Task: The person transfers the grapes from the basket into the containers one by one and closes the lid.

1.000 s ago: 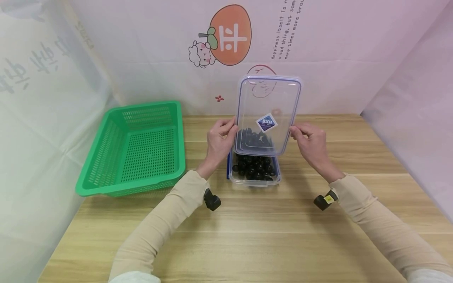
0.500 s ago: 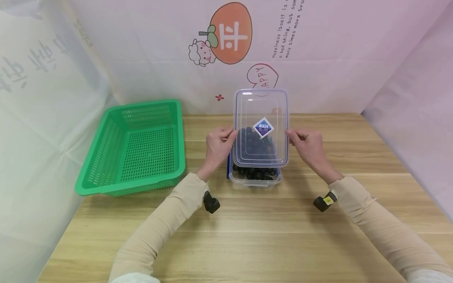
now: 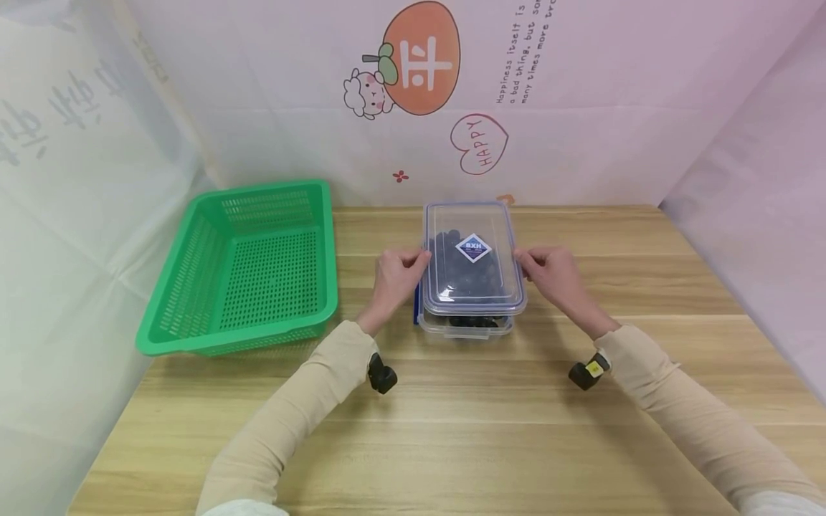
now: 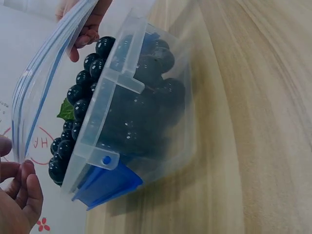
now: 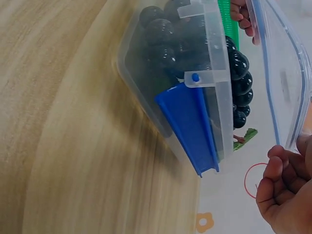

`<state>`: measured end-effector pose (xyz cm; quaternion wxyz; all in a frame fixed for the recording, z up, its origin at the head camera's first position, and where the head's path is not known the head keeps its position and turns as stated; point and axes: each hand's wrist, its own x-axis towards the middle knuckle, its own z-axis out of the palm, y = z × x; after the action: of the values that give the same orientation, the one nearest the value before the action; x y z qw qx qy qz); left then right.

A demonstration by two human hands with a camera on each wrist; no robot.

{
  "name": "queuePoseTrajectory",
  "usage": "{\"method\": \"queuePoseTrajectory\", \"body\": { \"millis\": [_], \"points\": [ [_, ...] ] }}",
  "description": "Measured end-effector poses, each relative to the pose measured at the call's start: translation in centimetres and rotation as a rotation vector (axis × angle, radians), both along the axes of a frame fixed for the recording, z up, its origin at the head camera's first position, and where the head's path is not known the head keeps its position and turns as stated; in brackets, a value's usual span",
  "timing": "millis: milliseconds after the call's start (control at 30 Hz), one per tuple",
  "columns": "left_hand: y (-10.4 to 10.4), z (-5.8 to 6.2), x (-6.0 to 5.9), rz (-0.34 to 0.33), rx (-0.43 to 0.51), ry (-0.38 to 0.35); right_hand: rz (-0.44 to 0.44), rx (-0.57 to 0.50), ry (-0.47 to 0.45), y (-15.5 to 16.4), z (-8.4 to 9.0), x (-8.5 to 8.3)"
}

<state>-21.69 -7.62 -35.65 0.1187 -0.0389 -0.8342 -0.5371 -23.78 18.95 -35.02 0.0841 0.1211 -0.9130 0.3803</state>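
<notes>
Left hand [image 3: 395, 276] and right hand [image 3: 548, 272] pinching opposite edges of clear lid [image 3: 472, 258], held just above clear container [image 3: 464, 326] of dark grapes [image 4: 126, 112] on wooden table [image 3: 452, 416]; green basket [image 3: 248, 265] to left

Green basket [image 3: 248, 269] on wooden table [image 3: 452, 430]

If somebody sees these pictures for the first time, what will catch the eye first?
First the clear lid, held by the left hand and the right hand just above the box at the table's middle; the wrist views show a gap between them. Then the dark grapes heaped in the box, and the green basket to its left.
</notes>
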Motion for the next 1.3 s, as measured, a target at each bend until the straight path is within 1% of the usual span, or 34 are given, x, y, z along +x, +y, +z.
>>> {"method": "queuePoseTrajectory", "body": {
  "millis": [100, 200, 300, 467, 600, 700, 800, 867, 967, 1067, 1133, 1233, 1300],
  "points": [
    [-0.1, -0.3, 0.0, -0.008, 0.006, -0.055, 0.010, 0.012, -0.024, -0.1, -0.2, 0.0],
    [-0.2, -0.6, 0.0, -0.006, 0.004, -0.085, 0.015, 0.028, -0.052, -0.2, -0.4, 0.1],
    [-0.2, -0.8, 0.0, 0.005, -0.018, -0.095, 0.026, 0.037, -0.065, -0.3, -0.6, 0.1],
    [-0.2, -1.3, 0.2, 0.041, -0.089, -0.107, 0.057, 0.026, -0.053, -0.4, -1.2, 0.3],
    [-0.1, -1.6, 0.2, 0.068, -0.108, -0.101, 0.070, 0.019, -0.066, -0.5, -1.7, 0.4],
    [-0.1, -1.7, 0.1, 0.081, -0.114, -0.089, 0.058, 0.030, -0.134, -0.6, -1.8, 0.5],
    [0.0, -1.7, 0.1, 0.089, -0.132, -0.101, 0.040, 0.047, -0.208, -0.8, -1.9, 0.5],
    [0.0, -1.5, 0.0, 0.093, -0.137, -0.128, 0.036, 0.042, -0.242, -1.0, -1.9, 0.5],
    [0.1, -1.1, -0.2, 0.077, -0.113, -0.200, 0.019, 0.044, -0.261, -1.3, -1.8, 0.4],
    [0.4, -0.6, -0.3, 0.068, -0.089, -0.280, 0.016, 0.002, -0.316, -1.7, -1.5, 0.3],
    [0.5, -0.3, -0.4, 0.074, -0.089, -0.321, 0.016, -0.036, -0.372, -1.8, -1.3, 0.2],
    [0.6, 0.1, -0.6, 0.098, -0.102, -0.360, 0.015, -0.084, -0.443, -2.0, -0.9, 0.2],
    [0.7, 0.1, -0.8, 0.100, -0.075, -0.384, 0.014, -0.099, -0.476, -2.1, -0.6, 0.3]
  ]
}}
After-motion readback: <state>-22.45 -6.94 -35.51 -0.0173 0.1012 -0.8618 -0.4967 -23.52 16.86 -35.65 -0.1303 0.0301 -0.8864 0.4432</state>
